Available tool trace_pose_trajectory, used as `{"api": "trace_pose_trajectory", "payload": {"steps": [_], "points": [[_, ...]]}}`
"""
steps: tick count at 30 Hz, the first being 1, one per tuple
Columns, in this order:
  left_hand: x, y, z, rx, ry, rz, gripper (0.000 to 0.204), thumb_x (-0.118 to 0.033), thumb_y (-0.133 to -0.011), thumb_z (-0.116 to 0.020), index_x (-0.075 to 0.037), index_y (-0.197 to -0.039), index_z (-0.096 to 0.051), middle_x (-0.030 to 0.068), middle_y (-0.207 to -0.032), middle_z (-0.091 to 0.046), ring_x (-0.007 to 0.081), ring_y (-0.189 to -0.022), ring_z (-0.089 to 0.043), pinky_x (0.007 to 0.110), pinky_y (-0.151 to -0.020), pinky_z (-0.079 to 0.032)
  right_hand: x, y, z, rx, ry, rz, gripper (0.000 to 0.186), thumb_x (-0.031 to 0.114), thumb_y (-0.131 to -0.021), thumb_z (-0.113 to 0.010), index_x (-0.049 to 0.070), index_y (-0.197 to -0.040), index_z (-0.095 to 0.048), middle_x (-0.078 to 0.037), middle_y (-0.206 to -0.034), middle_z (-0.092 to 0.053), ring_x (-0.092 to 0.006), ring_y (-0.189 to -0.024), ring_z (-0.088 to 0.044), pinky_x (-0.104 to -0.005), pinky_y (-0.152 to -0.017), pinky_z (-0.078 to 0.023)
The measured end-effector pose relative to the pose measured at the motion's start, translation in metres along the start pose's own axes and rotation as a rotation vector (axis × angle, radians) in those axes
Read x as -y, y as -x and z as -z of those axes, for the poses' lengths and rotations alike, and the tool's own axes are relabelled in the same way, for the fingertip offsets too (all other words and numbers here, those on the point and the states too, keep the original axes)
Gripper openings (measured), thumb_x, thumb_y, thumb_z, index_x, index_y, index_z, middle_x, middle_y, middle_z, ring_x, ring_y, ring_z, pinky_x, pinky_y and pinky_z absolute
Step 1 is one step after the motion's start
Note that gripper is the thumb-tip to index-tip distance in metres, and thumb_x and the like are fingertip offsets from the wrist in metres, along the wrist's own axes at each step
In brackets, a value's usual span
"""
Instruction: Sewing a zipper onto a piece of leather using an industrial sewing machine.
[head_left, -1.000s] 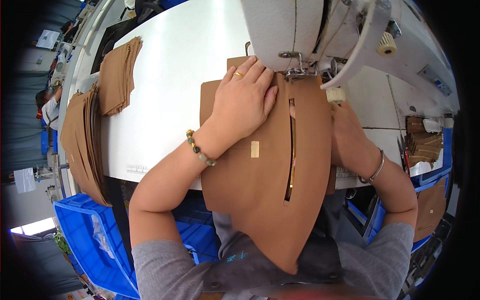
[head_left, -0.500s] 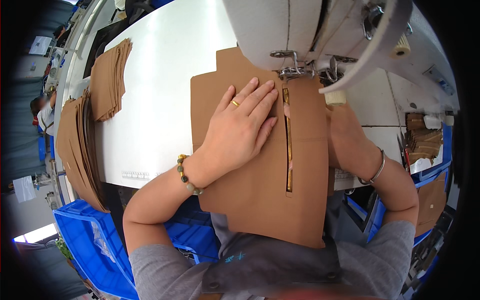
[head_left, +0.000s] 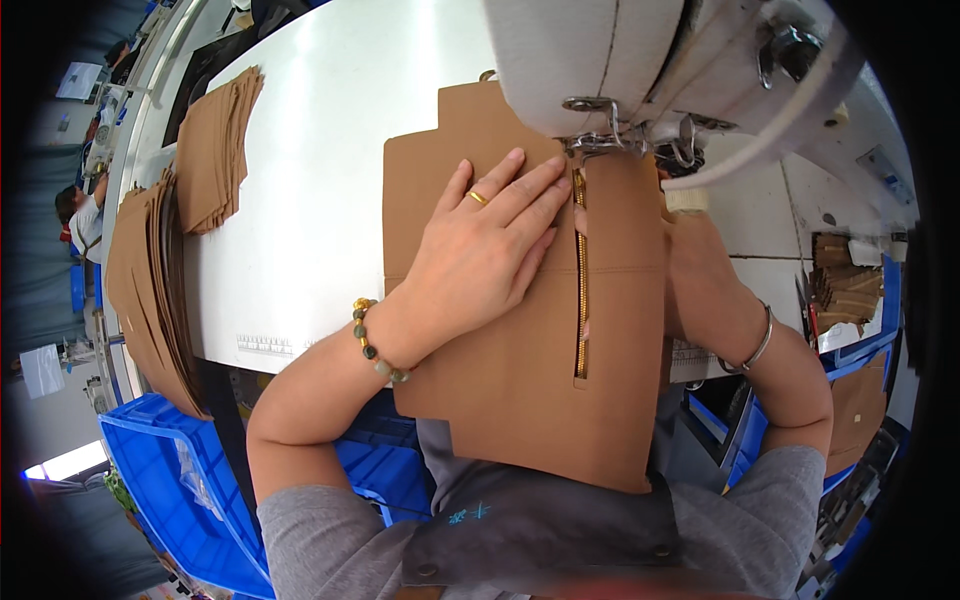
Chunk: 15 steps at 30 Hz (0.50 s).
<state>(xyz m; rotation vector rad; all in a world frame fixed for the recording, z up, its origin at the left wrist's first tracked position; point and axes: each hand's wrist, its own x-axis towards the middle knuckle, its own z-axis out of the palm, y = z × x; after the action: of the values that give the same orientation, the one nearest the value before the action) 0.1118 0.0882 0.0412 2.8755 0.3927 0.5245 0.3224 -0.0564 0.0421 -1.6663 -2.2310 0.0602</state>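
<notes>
"Under the white sewing machine head (head_left: 570,60), how does that flat brown panel with stepped corners (head_left: 520,400) lie?"

"Its far end runs up to the silver metal presser foot (head_left: 602,142), its middle is on the smooth white table (head_left: 310,180), and its near end overhangs the edge, above the dark apron (head_left: 560,530). The bare left hand (head_left: 488,240) lies flat on top, fingers long and slightly parted, gripping nothing. I'd guess it steadies the panel beside the gold-toothed zipper (head_left: 582,285)."

"And the bare right hand (head_left: 700,265)?"

"At the panel's right edge. Its fingers pass out of sight, so I can't tell whether they're closed on anything. Pinkish patches show in the zipper slot, maybe fingertips underneath."

"Why the two layered stacks of brown pieces (head_left: 148,300) on the left?"

"Probably for easy reach. I can't make out the needle, and the machine head covers the panel's far right corner."
</notes>
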Motion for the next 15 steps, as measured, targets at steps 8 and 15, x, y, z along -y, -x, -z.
{"api": "trace_pose_trajectory", "payload": {"steps": [8, 15], "points": [[-0.0025, 0.0011, 0.0022, 0.010, 0.002, 0.003, 0.047, -0.013, -0.095, -0.069, -0.009, -0.142, -0.065, 0.0095, -0.143, -0.065, 0.0367, -0.135, -0.058, 0.058, -0.115, -0.041, 0.0010, 0.0025, -0.0007, 0.004, 0.004, -0.009, 0.061, 0.023, -0.082, -0.074, 0.006, -0.140, -0.063, -0.016, -0.130, -0.066, -0.0366, -0.123, -0.062, -0.0650, -0.118, -0.035], [-0.0022, -0.0007, 0.0025, 0.022, -0.018, -0.001, 0.044, -0.012, -0.096, -0.068, -0.009, -0.140, -0.066, 0.0072, -0.144, -0.065, 0.0352, -0.139, -0.056, 0.058, -0.114, -0.042, -0.0009, 0.0016, -0.0012, 0.015, 0.009, 0.002, 0.057, 0.022, -0.083, -0.073, 0.002, -0.135, -0.064, -0.016, -0.129, -0.067, -0.0355, -0.124, -0.061, -0.0646, -0.119, -0.034]]}}
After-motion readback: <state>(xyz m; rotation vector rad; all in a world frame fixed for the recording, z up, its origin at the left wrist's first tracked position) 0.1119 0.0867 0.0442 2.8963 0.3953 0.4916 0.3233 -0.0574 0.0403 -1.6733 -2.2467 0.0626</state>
